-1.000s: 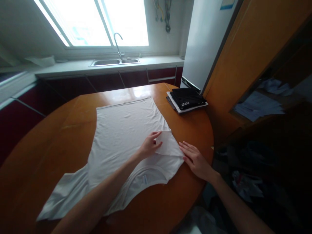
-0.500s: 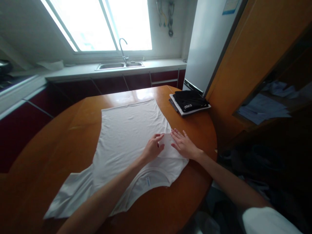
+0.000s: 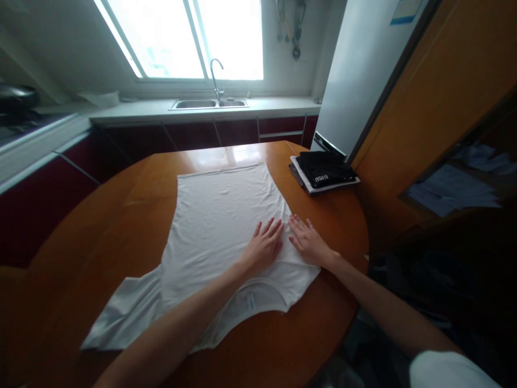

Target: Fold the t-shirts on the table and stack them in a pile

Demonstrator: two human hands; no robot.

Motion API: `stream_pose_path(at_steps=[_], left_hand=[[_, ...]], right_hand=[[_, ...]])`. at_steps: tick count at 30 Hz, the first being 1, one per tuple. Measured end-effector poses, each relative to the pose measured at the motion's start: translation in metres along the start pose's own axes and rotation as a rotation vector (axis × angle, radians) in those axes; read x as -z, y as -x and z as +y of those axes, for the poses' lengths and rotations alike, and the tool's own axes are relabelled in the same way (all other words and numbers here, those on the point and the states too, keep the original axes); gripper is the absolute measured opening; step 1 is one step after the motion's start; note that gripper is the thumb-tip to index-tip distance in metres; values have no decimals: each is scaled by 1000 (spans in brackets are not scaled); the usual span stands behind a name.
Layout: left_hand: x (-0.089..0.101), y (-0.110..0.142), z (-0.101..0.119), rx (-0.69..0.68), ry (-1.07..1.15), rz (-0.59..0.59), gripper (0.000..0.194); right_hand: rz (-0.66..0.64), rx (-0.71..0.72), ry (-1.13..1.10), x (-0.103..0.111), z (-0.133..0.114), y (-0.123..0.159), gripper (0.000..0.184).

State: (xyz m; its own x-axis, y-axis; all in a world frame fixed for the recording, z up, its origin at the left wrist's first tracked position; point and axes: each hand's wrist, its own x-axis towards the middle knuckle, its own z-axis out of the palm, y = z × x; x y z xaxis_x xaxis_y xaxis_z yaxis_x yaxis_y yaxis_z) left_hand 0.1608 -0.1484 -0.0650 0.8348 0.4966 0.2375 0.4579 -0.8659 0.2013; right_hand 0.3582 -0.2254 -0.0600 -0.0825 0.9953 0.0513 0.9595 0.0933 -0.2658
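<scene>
A white T-shirt [image 3: 218, 215] lies spread on the wooden table [image 3: 133, 215], its neckline towards me and its hem at the far side. Its right sleeve is folded inward over the body, while the left sleeve sticks out to the lower left. My left hand [image 3: 264, 245] rests flat on the folded sleeve, fingers stretched out. Just to its right, my right hand [image 3: 309, 241] lies with open fingers on the sleeve's folded outer edge. Both palms face down, and the hands hide most of the folded sleeve.
A stack of folded clothes [image 3: 325, 168], black on top, sits at the table's far right. Behind the table run a counter with a sink [image 3: 196, 104] and a tap. A refrigerator [image 3: 359, 70] and a wooden cabinet [image 3: 398, 124] stand to the right.
My right hand moved from the shirt's right edge up and inward onto the folded sleeve. My left hand, earlier at the sleeve's edge with thumb and fingers curved, now lies flat.
</scene>
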Motion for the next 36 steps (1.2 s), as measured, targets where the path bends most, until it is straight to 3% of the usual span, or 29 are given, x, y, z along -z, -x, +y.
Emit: stream_pose_path(at_steps=[3,8,13,15,19,22,27,30,36], left_hand=[[-4,1,-2,39,-16,-53,55],[-4,2,-3,68,-6,-70,60],[-1,-2,-2,99,34,-6,52],[0,-5,-1,122,41,55,49],[-2,-7,0,137,14,40,45],[-3,-8,-2,212,-1,58,47],[0,-8,-6,354,-66,112,53],[0,-8,-6,335,-68,100,56],[-4,-8,-6,255,-12,101,47]], right_hand=[[-45,-6,34,-7,-3,3,65],[-12,3,-34,-9,4,2,65],[270,-215,-195,-4,18,-3,59],[330,-224,-206,-4,17,-3,59],[167,-79,-103,-8,3,3,60],[47,-62,-52,-11,-4,5,62],[170,-159,-96,-11,-2,4,60],[220,-107,-103,-11,-3,5,60],[13,13,-10,-12,-15,8,62]])
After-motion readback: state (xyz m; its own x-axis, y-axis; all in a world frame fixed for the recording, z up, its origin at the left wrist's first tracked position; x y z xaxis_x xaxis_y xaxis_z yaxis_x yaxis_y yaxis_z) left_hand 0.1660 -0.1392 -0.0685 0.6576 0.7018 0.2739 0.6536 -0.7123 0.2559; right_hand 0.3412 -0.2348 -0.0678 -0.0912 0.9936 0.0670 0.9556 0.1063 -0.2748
